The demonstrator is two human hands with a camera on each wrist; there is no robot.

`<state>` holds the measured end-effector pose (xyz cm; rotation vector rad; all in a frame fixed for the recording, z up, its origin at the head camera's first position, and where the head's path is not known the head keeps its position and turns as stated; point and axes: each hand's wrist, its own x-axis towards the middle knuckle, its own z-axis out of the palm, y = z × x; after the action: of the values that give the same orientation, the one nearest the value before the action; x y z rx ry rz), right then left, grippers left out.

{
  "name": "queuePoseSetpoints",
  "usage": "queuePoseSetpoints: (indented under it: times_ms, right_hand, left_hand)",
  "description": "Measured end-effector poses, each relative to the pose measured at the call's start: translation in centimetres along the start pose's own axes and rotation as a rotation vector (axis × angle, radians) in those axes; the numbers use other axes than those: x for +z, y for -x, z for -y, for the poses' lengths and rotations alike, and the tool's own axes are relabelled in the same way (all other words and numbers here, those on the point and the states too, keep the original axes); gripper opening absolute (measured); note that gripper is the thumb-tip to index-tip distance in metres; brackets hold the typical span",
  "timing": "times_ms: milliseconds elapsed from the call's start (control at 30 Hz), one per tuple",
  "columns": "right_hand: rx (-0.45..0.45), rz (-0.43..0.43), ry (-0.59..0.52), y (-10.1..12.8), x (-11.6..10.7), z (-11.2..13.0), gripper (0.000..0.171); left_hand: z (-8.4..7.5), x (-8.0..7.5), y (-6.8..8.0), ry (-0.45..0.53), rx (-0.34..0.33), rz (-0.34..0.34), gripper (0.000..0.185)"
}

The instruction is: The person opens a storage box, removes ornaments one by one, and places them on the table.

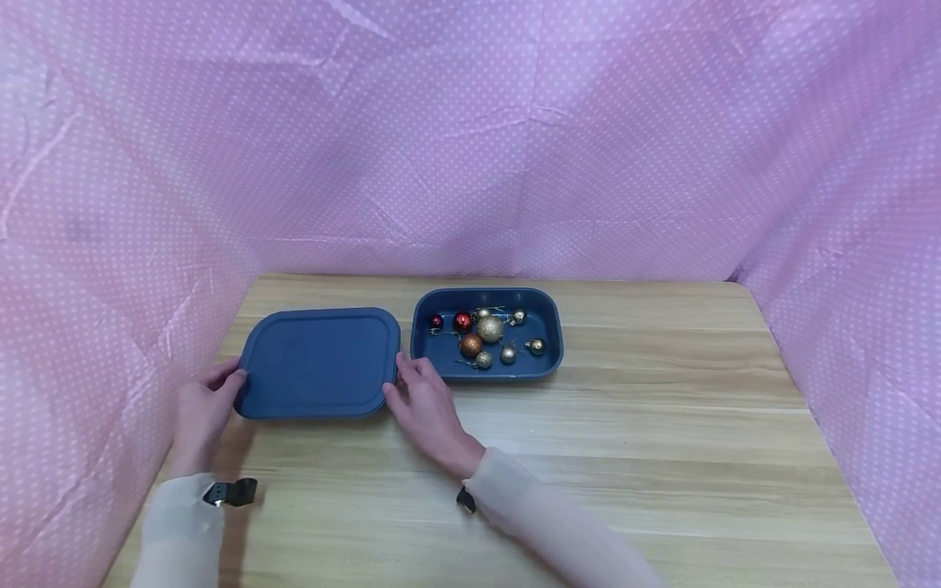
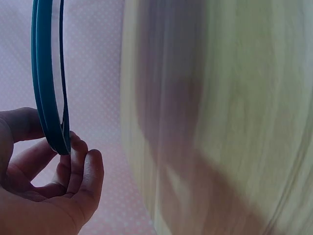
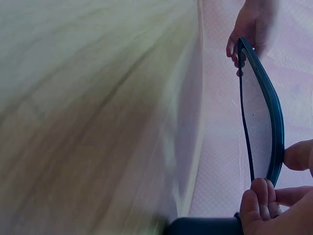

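Note:
A dark blue rectangular lid [image 1: 319, 363] with rounded corners is held up over the left part of the table, its flat top facing up. My left hand [image 1: 203, 415] pinches its left edge between thumb and fingers. At the opposite edge, my right hand [image 1: 432, 412] grips the lid the same way. Both wrist views show the lid [image 2: 46, 73] edge-on and clear of the tabletop, with a pale underside [image 3: 257, 117]. Just right of the lid stands a matching blue box [image 1: 547, 367], uncovered, holding several small bauble ornaments [image 1: 490, 329] in gold, red and copper.
The light wooden table [image 1: 662, 425] extends to the right of the box. Pink polka-dot cloth [image 1: 470, 147] hangs behind the table and along both sides. A black strap [image 1: 231, 492] circles the left wrist, and another black strap [image 1: 466, 500] shows at the right wrist.

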<state>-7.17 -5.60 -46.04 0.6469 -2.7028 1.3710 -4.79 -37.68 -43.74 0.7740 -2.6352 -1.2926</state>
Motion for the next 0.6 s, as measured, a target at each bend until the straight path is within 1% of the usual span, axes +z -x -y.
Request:
queuePoseSetpoints:
  times_ms: [100,267,333,467,533,600]
  right_hand:
    - [-0.018,0.003,0.029,-0.1,0.6,0.3,0.053]
    - [-0.051,0.011,0.1,-0.2,1.4,0.6,0.052]
    - [-0.044,0.024,0.11,-0.2,1.6,0.7,0.053]
    - [-0.012,0.063,0.099,-0.3,1.9,0.6,0.054]
    - [0.004,0.088,0.095,-0.4,2.0,0.4,0.053]
    - [0.018,0.108,0.094,-0.5,2.1,0.3,0.053]
  left_hand:
    - [0.5,-0.3,-0.3,-0.064,0.034,0.007,0.048]
    - [1.2,-0.9,-0.7,-0.155,0.052,0.027,0.047]
    - [1.5,-0.9,-0.8,-0.179,0.071,0.031,0.046]
    - [2.3,-0.9,-1.2,-0.208,0.139,0.044,0.041]
    - [2.6,-0.9,-1.3,-0.217,0.165,0.06,0.041]
    - [2.8,-0.9,-1.5,-0.215,0.177,0.086,0.04]
